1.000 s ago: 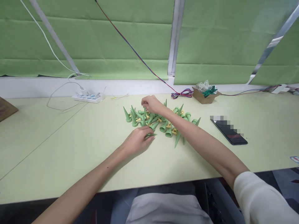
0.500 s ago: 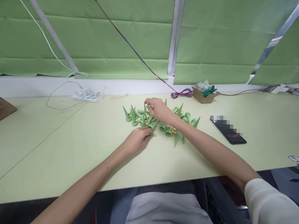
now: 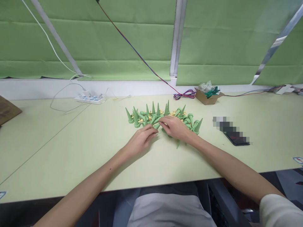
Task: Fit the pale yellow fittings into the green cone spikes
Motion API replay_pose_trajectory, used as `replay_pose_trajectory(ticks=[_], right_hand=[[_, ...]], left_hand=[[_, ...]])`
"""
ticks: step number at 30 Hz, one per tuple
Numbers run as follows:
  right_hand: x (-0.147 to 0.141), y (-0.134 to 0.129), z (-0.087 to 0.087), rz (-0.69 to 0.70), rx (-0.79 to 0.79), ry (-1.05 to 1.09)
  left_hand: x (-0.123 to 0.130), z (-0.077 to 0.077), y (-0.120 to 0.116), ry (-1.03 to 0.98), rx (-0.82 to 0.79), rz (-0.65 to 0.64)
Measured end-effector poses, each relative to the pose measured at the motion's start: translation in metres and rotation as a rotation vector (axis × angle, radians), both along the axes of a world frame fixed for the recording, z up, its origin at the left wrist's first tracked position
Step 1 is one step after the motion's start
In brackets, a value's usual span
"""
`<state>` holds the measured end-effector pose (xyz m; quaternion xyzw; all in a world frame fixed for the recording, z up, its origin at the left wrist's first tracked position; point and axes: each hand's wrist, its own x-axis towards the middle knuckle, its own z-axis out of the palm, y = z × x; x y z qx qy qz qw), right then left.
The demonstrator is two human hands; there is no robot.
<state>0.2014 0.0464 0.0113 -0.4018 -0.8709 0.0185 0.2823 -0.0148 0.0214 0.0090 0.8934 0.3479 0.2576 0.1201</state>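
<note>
Green plastic cones [image 3: 136,119] and small yellow pieces [image 3: 178,112] lie in a heap on the pale table [image 3: 99,138]. Several cones stand upright at the back of the heap, and others lie on their sides. At the heap's front edge, my left hand [image 3: 142,136] has its fingers closed around a green cone, whose tip points towards the other hand. My right hand [image 3: 174,126] reaches over the middle of the heap, thumb and fingertips pinched near that same cone; what lies between them is too small to name.
Right of the heap lies a black phone [image 3: 233,134]. A small cardboard box [image 3: 207,98] with plastic and green material stands at the back, beside coiled wires [image 3: 186,94]. A power strip [image 3: 91,99] is back left, a brown board [image 3: 8,110] far left.
My right hand has moved from the back of the heap towards me and slightly right, close to my left hand, and its fingers have closed. Upright cones behind it are now uncovered.
</note>
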Motion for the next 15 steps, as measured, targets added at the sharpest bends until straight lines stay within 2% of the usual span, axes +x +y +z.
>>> replay_pose_trajectory(ticks=[3, 6, 8, 11, 15], right_hand=[[0.0023, -0.001, -0.001, -0.008, 0.025, 0.004], [0.0038, 0.0, -0.0003, -0.036, 0.041, 0.002], [0.0046, 0.0009, -0.0001, -0.042, 0.042, 0.009], [0.005, 0.0019, -0.0004, -0.05, 0.03, 0.023], [0.0056, 0.0041, -0.0017, -0.103, 0.01, 0.026]], left_hand=[[-0.0001, 0.006, -0.002, -0.148, -0.029, 0.062], [0.0002, 0.0102, -0.0045, -0.307, -0.174, 0.181], [0.0008, 0.0109, -0.0055, -0.384, -0.278, 0.206], [0.0026, 0.0085, -0.0055, -0.376, -0.341, 0.176], [0.0051, 0.0024, -0.0036, -0.241, -0.335, 0.13]])
